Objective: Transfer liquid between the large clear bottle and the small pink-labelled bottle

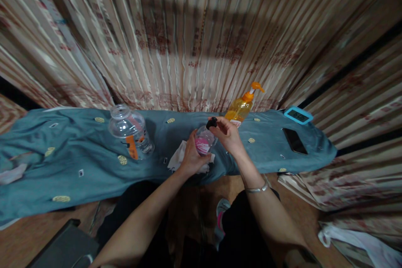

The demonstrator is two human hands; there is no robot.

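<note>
My left hand [192, 157] is wrapped round a small clear bottle [205, 139] with a pink and white label. At the bottle's mouth, the fingers of my right hand [229, 134] are closed on a black cap [211, 123]; whether the cap is attached or lifted off I cannot tell. A crumpled white cloth or tissue [176, 158] lies under the bottle and my left hand. Just behind my right hand stands a pump bottle [240, 108] with yellow-orange liquid and an orange pump head.
A large clear jug [133, 132] with an orange label stands at the left on the blue-green cloth-covered board [100, 150]. To the right lie a dark phone [294, 140] and a blue-framed digital clock [298, 115]. Pleated curtains [188, 42] hang behind the board.
</note>
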